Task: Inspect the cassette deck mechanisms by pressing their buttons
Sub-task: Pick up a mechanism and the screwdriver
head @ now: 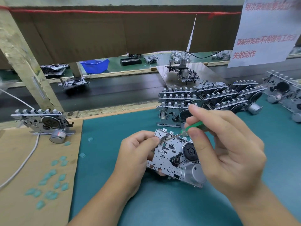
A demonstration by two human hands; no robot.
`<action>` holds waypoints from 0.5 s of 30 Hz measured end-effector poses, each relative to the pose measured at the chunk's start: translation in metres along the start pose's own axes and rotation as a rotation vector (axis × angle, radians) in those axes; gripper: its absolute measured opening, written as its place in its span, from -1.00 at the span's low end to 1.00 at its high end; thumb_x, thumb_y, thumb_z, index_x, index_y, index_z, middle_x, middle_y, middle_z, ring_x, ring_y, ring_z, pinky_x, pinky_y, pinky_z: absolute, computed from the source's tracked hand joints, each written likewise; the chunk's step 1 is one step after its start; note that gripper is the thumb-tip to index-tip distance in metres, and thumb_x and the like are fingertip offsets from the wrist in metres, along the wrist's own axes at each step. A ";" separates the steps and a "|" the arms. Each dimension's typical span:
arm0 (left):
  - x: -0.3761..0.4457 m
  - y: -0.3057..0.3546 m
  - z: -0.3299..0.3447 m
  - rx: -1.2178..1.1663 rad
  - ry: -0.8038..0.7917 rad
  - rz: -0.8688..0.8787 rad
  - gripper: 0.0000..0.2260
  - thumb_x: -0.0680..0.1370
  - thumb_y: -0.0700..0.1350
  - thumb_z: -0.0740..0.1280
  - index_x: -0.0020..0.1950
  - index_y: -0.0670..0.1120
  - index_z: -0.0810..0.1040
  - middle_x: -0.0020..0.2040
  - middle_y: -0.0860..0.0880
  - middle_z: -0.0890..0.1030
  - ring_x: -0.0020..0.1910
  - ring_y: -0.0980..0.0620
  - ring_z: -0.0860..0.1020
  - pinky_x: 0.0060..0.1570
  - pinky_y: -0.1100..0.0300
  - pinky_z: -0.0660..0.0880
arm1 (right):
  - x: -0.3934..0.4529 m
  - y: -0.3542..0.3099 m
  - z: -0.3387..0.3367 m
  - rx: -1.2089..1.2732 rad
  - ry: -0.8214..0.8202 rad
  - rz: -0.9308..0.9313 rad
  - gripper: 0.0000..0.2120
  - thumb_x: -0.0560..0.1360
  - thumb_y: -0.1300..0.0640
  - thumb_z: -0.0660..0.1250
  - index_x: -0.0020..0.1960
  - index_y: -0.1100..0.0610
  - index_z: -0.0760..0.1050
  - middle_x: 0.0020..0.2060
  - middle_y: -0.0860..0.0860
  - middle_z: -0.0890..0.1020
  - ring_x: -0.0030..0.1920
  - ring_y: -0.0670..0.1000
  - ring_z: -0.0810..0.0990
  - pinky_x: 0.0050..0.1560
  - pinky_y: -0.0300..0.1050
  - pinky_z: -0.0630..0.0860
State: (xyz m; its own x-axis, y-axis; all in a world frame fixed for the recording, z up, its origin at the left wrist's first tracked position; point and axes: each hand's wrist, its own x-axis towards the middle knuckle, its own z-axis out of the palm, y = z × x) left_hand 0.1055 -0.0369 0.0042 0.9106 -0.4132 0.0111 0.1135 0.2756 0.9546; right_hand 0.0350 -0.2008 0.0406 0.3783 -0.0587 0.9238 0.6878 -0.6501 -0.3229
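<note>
A metal cassette deck mechanism (171, 158) with a black flywheel and a silver motor is held tilted above the teal mat (101, 168). My left hand (135, 154) grips its left edge, thumb near the top corner. My right hand (228, 144) pinches a green-handled screwdriver (193, 125), whose metal tip reaches the deck's upper left corner by the button tabs. Behind them, several more deck mechanisms (203, 98) stand stacked in rows.
One deck with a motor (45, 123) sits on brown cardboard (19, 160) at left, beside a white cable (21, 163) and several pale green plastic pieces (50, 180). A dark conveyor belt (114, 90) carries other mechanisms. More decks (283, 93) lie far right. A paper notice (263, 33) hangs upper right.
</note>
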 end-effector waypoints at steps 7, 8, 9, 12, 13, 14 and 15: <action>0.000 -0.001 -0.001 0.003 -0.002 0.000 -0.81 0.46 -0.13 0.37 -0.11 -0.27 0.63 -0.34 -0.31 0.59 -0.54 -0.18 0.54 -0.51 0.10 0.51 | 0.002 -0.003 -0.003 0.006 0.007 0.021 -0.72 0.55 0.38 0.34 0.25 0.29 0.52 -0.03 0.15 0.62 -0.06 0.18 0.66 -0.11 0.03 0.60; 0.000 -0.001 0.000 0.002 -0.002 0.000 -0.81 0.46 -0.13 0.38 -0.11 -0.27 0.63 -0.34 -0.31 0.60 -0.54 -0.18 0.55 -0.52 0.10 0.51 | 0.002 -0.003 -0.002 -0.001 0.003 0.025 -0.73 0.55 0.38 0.34 0.25 0.29 0.52 -0.03 0.15 0.62 -0.05 0.18 0.66 -0.11 0.03 0.60; 0.000 0.000 0.000 0.002 -0.001 0.000 -0.81 0.46 -0.13 0.38 -0.10 -0.27 0.63 -0.34 -0.32 0.60 -0.54 -0.18 0.55 -0.52 0.10 0.51 | 0.002 -0.003 -0.002 0.002 -0.005 0.026 -0.73 0.55 0.38 0.34 0.25 0.30 0.52 -0.03 0.16 0.62 -0.05 0.18 0.66 -0.11 0.03 0.60; 0.000 -0.001 -0.001 0.003 0.001 0.002 -0.80 0.46 -0.14 0.37 -0.10 -0.28 0.63 -0.34 -0.32 0.60 -0.54 -0.18 0.55 -0.52 0.10 0.51 | 0.004 -0.004 -0.004 0.008 -0.018 0.018 -0.73 0.55 0.38 0.33 0.25 0.30 0.52 -0.03 0.17 0.62 -0.05 0.19 0.66 -0.10 0.03 0.59; 0.000 -0.001 0.000 0.004 0.002 0.002 -0.80 0.45 -0.13 0.37 -0.09 -0.28 0.62 -0.33 -0.33 0.60 -0.54 -0.18 0.54 -0.52 0.10 0.51 | 0.004 -0.004 -0.004 0.004 -0.028 0.029 -0.73 0.55 0.38 0.33 0.25 0.30 0.52 -0.03 0.17 0.62 -0.05 0.19 0.66 -0.10 0.04 0.59; 0.000 -0.001 0.000 0.004 0.004 0.001 -0.79 0.45 -0.13 0.38 -0.09 -0.29 0.62 -0.32 -0.34 0.60 -0.53 -0.19 0.54 -0.52 0.10 0.51 | 0.004 -0.005 -0.003 -0.002 -0.024 0.033 -0.73 0.55 0.39 0.33 0.24 0.30 0.52 -0.04 0.16 0.62 -0.05 0.19 0.66 -0.10 0.04 0.59; 0.000 -0.001 0.000 0.003 0.007 0.000 -0.79 0.45 -0.13 0.38 -0.08 -0.29 0.62 -0.32 -0.36 0.60 -0.53 -0.19 0.55 -0.52 0.10 0.50 | 0.005 -0.007 -0.002 0.000 -0.020 0.027 -0.73 0.54 0.39 0.33 0.24 0.31 0.52 -0.04 0.16 0.62 -0.05 0.19 0.66 -0.10 0.04 0.59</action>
State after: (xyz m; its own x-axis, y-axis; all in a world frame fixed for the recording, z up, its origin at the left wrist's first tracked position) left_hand 0.1056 -0.0369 0.0035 0.9132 -0.4074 0.0092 0.1123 0.2735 0.9553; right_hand 0.0309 -0.1986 0.0478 0.4086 -0.0609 0.9107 0.6771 -0.6488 -0.3472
